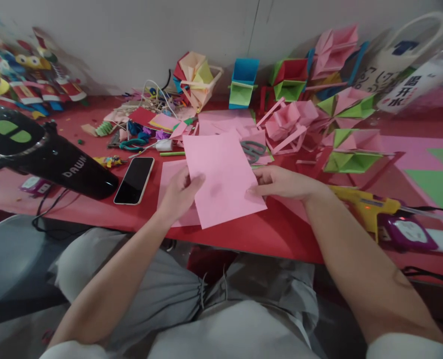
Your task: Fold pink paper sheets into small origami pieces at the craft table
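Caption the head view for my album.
Left hand and right hand hold a pink sheet over a red table, phone nearby.

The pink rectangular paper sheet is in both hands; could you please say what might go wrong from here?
The pink rectangular paper sheet, gripped at its edges by the left hand and right hand, could crease where they press. The yellow plastic glue gun lies close beside the right forearm; if hot, it might burn that arm.
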The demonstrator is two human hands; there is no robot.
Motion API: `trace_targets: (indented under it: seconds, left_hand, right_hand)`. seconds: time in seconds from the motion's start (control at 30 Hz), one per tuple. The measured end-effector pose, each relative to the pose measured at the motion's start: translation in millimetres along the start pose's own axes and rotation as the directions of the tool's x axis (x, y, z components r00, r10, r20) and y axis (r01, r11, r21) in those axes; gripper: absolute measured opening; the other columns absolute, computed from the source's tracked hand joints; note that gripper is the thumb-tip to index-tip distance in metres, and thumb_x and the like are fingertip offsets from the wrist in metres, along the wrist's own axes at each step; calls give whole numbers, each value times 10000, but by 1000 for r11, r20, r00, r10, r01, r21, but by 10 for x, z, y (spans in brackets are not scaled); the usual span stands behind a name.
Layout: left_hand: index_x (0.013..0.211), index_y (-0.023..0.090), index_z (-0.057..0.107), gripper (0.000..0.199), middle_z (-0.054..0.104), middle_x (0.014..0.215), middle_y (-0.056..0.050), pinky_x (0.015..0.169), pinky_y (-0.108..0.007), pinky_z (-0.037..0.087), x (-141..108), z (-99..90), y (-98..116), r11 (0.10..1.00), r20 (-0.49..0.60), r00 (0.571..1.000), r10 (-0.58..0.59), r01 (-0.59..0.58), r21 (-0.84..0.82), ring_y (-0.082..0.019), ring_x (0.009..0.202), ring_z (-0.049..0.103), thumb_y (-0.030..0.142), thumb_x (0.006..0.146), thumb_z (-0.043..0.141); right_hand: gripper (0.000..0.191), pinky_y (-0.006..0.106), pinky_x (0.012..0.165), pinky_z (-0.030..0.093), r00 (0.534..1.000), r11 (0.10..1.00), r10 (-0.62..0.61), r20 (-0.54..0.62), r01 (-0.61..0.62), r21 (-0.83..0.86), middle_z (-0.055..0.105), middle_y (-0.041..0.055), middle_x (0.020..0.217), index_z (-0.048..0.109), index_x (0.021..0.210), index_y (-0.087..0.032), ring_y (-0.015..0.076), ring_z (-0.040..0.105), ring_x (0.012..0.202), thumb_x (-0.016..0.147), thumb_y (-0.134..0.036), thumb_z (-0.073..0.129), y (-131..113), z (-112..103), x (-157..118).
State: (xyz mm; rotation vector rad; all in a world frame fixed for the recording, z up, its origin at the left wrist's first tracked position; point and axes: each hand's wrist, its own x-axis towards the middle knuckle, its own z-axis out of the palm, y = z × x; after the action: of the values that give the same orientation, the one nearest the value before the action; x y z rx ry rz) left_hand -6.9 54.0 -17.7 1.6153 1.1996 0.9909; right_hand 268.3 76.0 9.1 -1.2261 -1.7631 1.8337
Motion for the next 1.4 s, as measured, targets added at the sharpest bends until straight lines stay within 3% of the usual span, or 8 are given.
trace_targets:
  seconds: [0.17,0.43,0.7,0.83,0.97,1.1,1.23,1.4]
  left_hand:
    - [1163,137,644,344,736,1082,-113,806,-365,578,-11,33,7,989,0,999,-46,46,-142,-220,927,701,295,859,614]
    - [991,138,728,300,760,917,-95,719,-344,571,4,47,-9,939,95,981,-169,190,-286,-225,836,707,344,774,731]
    - [1033,145,677,335,740,946,-82,820,-351,540,57,37,-57,873,68,972,-226,233,-428,-213,886,691,324,760,754]
    - [1148,137,627,416,725,1039,-103,878,-363,527,35,63,-30,877,91,975,-201,220,-427,-220,957,682,258,767,744]
    - [1323,151,500,577,706,1074,-115,864,-373,531,0,107,-38,877,174,970,-172,231,-421,-216,952,685,174,781,695]
    - [1427,206,374,749,678,1122,-113,863,-370,532,-41,168,-15,833,204,966,-162,244,-497,-221,996,678,105,750,676]
    - [1475,266,296,872,670,1137,-95,887,-408,528,-59,194,77,758,241,950,-196,303,-577,-245,1040,665,91,714,683]
    - [1435,260,371,721,604,1303,-118,998,-475,476,-51,224,138,758,235,965,-117,239,-607,-280,1177,599,259,795,704]
  right_hand:
    - [444,275,646,568,995,997,-30,-100,36,67,762,62,982,706,1134,-214,184,706,782,754,-433,774,56,-3,47]
    - [415,429,956,531,937,948,-155,-314,230,219,755,87,1077,742,992,-195,267,698,1019,644,-384,867,122,241,191]
    - [328,473,895,553,895,941,-152,-420,261,215,769,88,928,753,965,-178,262,717,888,760,-434,756,132,316,289]
    - [334,500,950,527,766,945,-320,-558,298,-132,750,100,1068,717,1092,-179,299,689,1019,883,-412,601,136,330,318]
    - [432,531,1082,431,641,772,-574,-509,216,-598,624,105,1354,572,1358,-202,318,573,1255,953,-292,450,107,387,291]
    - [597,541,1124,399,710,616,-627,-322,198,-762,377,74,1573,374,1514,-230,310,381,1433,920,-169,398,66,498,265]
    - [694,586,1029,479,767,559,-569,-296,97,-823,161,54,1653,258,1562,-274,373,292,1466,899,-179,439,43,585,248]
    - [799,633,984,489,795,487,-556,-241,77,-870,84,66,1665,188,1579,-288,429,318,1436,870,-290,556,64,643,234]
